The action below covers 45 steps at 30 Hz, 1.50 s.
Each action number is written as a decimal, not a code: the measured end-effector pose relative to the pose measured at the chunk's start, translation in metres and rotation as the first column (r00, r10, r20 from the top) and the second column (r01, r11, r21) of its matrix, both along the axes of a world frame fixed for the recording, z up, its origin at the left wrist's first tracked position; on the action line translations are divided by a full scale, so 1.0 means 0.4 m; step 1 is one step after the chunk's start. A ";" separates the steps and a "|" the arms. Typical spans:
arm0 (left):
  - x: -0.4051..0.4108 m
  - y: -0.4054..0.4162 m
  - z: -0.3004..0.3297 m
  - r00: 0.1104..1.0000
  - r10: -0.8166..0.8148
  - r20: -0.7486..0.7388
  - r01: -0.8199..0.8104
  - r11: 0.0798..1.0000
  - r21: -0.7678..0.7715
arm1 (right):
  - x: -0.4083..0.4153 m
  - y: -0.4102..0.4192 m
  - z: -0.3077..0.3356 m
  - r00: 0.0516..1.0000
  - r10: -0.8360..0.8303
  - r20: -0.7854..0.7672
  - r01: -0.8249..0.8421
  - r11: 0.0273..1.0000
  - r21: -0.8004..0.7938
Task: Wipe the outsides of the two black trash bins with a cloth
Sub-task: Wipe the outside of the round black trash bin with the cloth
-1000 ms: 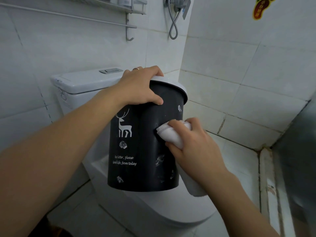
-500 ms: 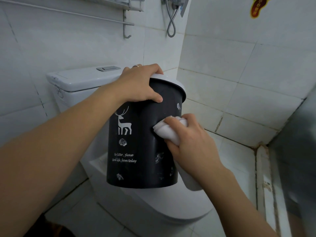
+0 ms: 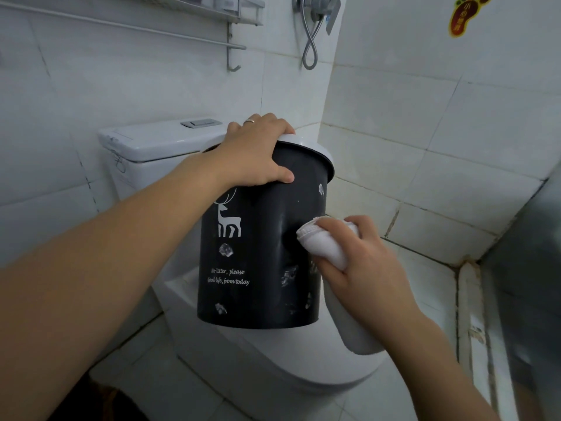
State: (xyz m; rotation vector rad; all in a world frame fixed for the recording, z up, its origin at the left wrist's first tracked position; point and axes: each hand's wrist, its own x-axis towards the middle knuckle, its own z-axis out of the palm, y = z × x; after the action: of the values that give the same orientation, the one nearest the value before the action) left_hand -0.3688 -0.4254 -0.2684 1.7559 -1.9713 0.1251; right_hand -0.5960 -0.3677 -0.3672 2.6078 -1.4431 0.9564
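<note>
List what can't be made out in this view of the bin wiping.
- Second bin: not in the head view at all.
- Far side of the bin: turned away from the camera, so whether it is clean is unknown.
- Bin's inside: hidden by its white rim and the left hand.
- Cloth: mostly covered by the right hand.
- Red foot sticker: its text is too small, and the top edge cuts it off.
</note>
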 end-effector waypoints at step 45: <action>-0.010 0.026 -0.001 0.965 -0.009 0.263 -0.014 0.996 0.086 | 0.037 0.057 -0.044 0.993 -0.025 -0.116 0.028 0.999 0.023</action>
State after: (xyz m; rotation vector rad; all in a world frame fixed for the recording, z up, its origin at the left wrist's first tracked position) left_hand -0.3727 -0.4150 -0.2688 1.8789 -2.1904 0.2919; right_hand -0.5811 -0.3449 -0.3849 2.6060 -1.4663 0.7753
